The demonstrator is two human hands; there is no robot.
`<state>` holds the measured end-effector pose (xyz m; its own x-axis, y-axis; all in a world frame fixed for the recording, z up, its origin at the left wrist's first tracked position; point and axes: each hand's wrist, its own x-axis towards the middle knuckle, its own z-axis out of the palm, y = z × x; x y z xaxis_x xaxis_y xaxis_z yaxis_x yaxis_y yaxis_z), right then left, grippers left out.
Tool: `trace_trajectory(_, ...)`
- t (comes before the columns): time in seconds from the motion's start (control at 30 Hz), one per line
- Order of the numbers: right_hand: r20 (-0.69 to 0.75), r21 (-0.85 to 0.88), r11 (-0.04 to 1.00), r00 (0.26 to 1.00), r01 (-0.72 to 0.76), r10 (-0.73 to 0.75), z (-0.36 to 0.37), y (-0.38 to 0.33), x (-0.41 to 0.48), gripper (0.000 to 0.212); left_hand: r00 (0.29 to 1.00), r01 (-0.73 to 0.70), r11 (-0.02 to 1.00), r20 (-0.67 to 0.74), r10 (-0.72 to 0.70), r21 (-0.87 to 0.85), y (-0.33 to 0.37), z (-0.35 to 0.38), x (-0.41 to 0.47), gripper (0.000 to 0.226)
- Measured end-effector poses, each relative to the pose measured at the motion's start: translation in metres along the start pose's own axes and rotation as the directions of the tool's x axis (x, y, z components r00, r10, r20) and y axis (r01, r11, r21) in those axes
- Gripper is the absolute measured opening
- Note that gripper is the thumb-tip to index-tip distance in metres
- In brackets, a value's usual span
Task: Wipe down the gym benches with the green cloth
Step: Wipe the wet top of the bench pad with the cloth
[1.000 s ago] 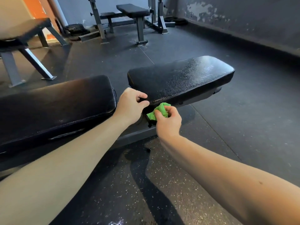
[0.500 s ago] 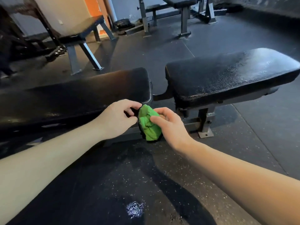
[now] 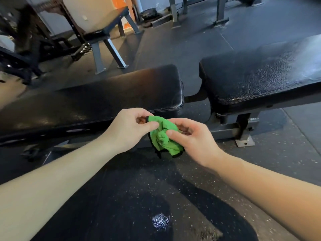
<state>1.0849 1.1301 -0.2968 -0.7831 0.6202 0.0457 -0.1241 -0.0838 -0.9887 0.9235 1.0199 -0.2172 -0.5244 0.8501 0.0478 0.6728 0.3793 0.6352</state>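
Note:
A crumpled green cloth with a dark edge hangs in the air between my two hands, in front of the bench. My left hand pinches its upper left corner between thumb and fingers. My right hand pinches its right side, thumb on the bunched middle. Behind the hands lies a black padded bench in two parts: the long back pad on the left and the seat pad on the right, whose surface shines. A gap separates the two pads.
The bench's metal frame and foot stand under the seat pad. Another bench on grey legs is at the back left, with dark rack equipment beside it. More bench legs stand far back. Speckled black rubber floor lies below.
The view has swung left and down. The cloth came away from the seat pad's underside toward me, and both hands now hold it and spread it in the air.

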Motion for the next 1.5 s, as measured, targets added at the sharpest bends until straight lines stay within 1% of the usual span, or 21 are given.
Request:
trace_trajectory(0.07,-0.193,-0.072,0.993,0.975,0.098,-0.110,-0.010,-0.018,0.005,0.017,0.996,-0.042,0.999,-0.079,0.041,-0.021,0.010,-0.003,0.016,0.014)
trace_trajectory(0.1,-0.306,-0.133,0.982,0.937,0.132,-0.167,-0.017,-0.026,0.009,0.015,0.992,-0.055,0.998,-0.109,0.055,-0.003,0.014,-0.004,0.024,0.019)
trace_trajectory(0.17,-0.467,-0.261,0.956,0.849,0.134,-0.246,-0.028,-0.040,0.022,0.013,0.984,-0.108,0.982,-0.125,0.128,0.156,0.016,-0.004,0.039,0.028)
trace_trajectory(0.2,-0.504,-0.300,0.949,0.827,0.103,-0.249,-0.032,-0.042,0.030,0.014,0.980,-0.142,0.952,-0.098,0.174,0.271,0.015,-0.004,0.045,0.033)
trace_trajectory(0.23,-0.518,-0.319,0.946,0.825,0.060,-0.227,-0.032,-0.042,0.038,0.015,0.977,-0.169,0.912,-0.056,0.204,0.373,0.013,-0.002,0.051,0.039)
trace_trajectory(0.3,-0.513,-0.321,0.947,0.845,-0.025,-0.151,-0.026,-0.034,0.056,0.014,0.981,-0.181,0.864,0.018,0.195,0.469,0.009,0.002,0.059,0.047)
trace_trajectory(0.4,-0.534,-0.267,0.961,0.841,-0.070,-0.087,-0.014,-0.021,0.086,0.010,0.980,-0.190,0.841,0.041,0.197,0.507,0.004,0.005,0.066,0.051)
trace_trajectory(0.5,-0.614,-0.129,0.990,0.789,-0.060,-0.032,-0.016,-0.021,0.121,0.002,0.978,-0.203,0.843,0.055,0.203,0.497,-0.001,0.003,0.072,0.053)
trace_trajectory(0.57,-0.655,-0.045,0.998,0.756,-0.042,0.002,-0.020,-0.025,0.148,0.010,0.978,-0.207,0.854,0.070,0.198,0.477,-0.002,0.001,0.075,0.053)
trace_trajectory(0.63,-0.670,0.012,1.000,0.742,-0.022,0.025,-0.022,-0.029,0.174,0.021,0.975,-0.221,0.852,0.086,0.205,0.475,-0.001,0.001,0.077,0.052)
trace_trajectory(0.7,-0.660,0.091,0.996,0.748,-0.004,0.064,-0.023,-0.031,0.199,0.023,0.970,-0.240,0.845,0.091,0.224,0.478,-0.002,0.002,0.078,0.052)
trace_trajectory(0.8,-0.598,0.140,0.990,0.794,-0.027,0.106,-0.027,-0.039,0.220,0.019,0.967,-0.249,0.858,0.070,0.244,0.450,-0.004,0.003,0.077,0.052)
trace_trajectory(0.87,-0.543,0.148,0.988,0.831,-0.048,0.122,-0.028,-0.043,0.222,0.025,0.968,-0.243,0.873,0.052,0.244,0.422,-0.005,0.004,0.075,0.050)
trace_trajectory(0.97,-0.523,0.095,0.989,0.840,-0.113,0.146,-0.025,-0.041,0.211,0.035,0.966,-0.242,0.884,0.017,0.257,0.400,-0.008,0.006,0.073,0.048)
trace_trajectory(1.03,-0.551,0.014,0.990,0.824,-0.143,0.127,-0.022,-0.033,0.197,0.034,0.965,-0.241,0.885,0.004,0.261,0.399,-0.009,0.008,0.072,0.048)
trace_trajectory(1.1,-0.549,-0.054,0.985,0.829,-0.161,0.105,-0.020,-0.027,0.174,0.030,0.967,-0.238,0.878,0.014,0.256,0.416,-0.008,0.008,0.072,0.049)
trace_trajectory(1.17,-0.535,-0.068,0.984,0.838,-0.167,0.105,-0.020,-0.022,0.147,0.026,0.969,-0.234,0.873,0.034,0.243,0.428,-0.005,0.006,0.072,0.049)
trace_trajectory(1.23,-0.518,-0.036,0.988,0.848,-0.150,0.110,-0.020,-0.017,0.124,0.024,0.973,-0.228,0.865,0.061,0.225,0.448,-0.001,0.005,0.073,0.049)
trace_trajectory(1.3,-0.510,0.021,0.993,0.852,-0.119,0.113,-0.021,-0.014,0.124,0.023,0.974,-0.226,0.856,0.076,0.215,0.465,0.000,0.003,0.074,0.051)
trace_trajectory(1.4,-0.549,0.108,0.991,0.827,-0.076,0.123,-0.020,-0.025,0.163,0.027,0.970,-0.241,0.854,0.086,0.227,0.460,-0.001,0.002,0.075,0.053)
trace_trajectory(1.5,-0.570,0.250,0.966,0.797,-0.064,0.200,-0.022,-0.034,0.199,0.027,0.960,-0.278,0.847,0.095,0.265,0.452,-0.005,0.001,0.077,0.053)
